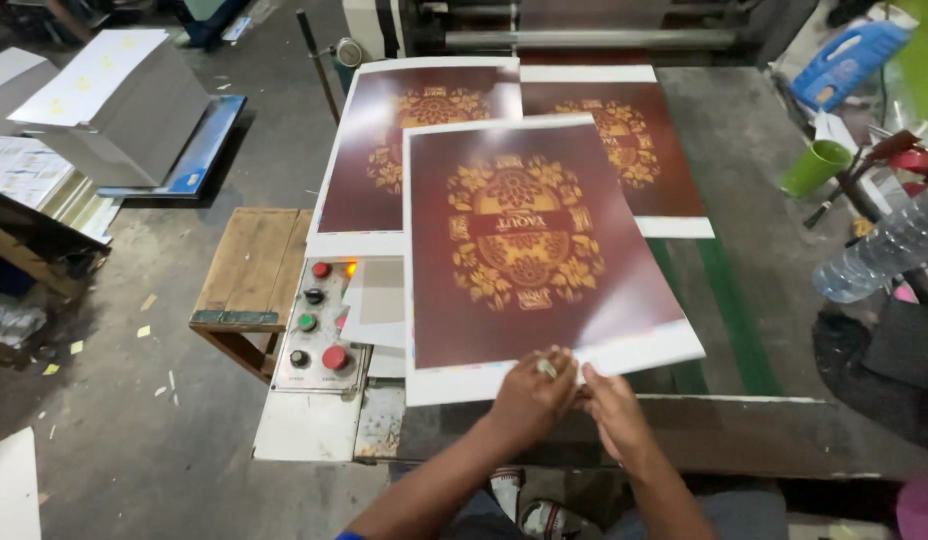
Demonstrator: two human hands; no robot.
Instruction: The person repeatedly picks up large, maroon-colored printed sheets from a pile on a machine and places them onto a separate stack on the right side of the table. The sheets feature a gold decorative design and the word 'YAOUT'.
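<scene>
Head view looks down on a grey concrete floor (134, 440) strewn with small paper scraps, and on a long, worn machine table (754, 290) with a green stripe running along it and steel rollers (584, 38) at its far end. To the left of the table stands a low wooden bench (252, 270), and farther left a tall stack of white sheets (114, 100) with yellow marks sits beside a blue board. Three large glossy printed sheets lie fanned on the table, each dark maroon with a gold floral emblem and white margins: the top sheet (529, 250) overlaps a second sheet (404, 150) to its left and a third sheet (634, 140) behind it to the right. At the table's left edge is a grey control panel (319, 325) with red, green and black round buttons. On the right side lie a clear plastic bottle (884, 250) on its side, a blue plastic case (849, 60) and a green cup (814, 165). Both hands meet at the near white margin of the top sheet: the left hand (532, 395), wearing a ring, pinches the sheet's edge with curled fingers, and the right hand (612, 405) grips the same edge just beside it, fingers closed on the paper
</scene>
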